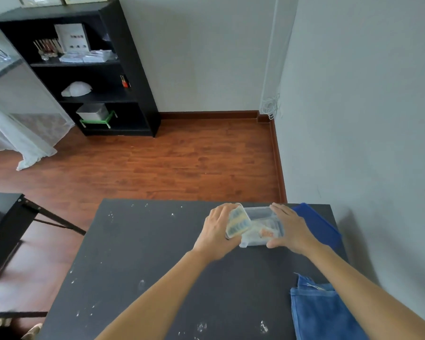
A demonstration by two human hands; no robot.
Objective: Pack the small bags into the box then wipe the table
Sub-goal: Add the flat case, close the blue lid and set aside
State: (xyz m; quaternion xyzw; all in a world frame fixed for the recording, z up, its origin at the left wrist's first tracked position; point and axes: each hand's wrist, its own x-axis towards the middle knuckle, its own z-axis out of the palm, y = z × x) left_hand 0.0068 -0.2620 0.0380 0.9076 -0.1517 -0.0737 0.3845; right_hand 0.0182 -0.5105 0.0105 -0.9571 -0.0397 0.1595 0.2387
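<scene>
A clear plastic box (258,213) stands near the far right of the black table (138,253). Inside it lies a small bag with orange print (265,232). My left hand (216,231) grips a stack of small bags with blue and yellow print (238,223), tilted over the box's left rim. My right hand (290,227) clasps the box's right side, thumb at its near corner. A blue cloth (322,310) lies folded at the table's near right.
A blue lid (319,224) rests flat behind my right hand, by the wall. White specks dot the tabletop. A second dark table (3,217) stands to the left, a black shelf unit (88,69) across the wooden floor.
</scene>
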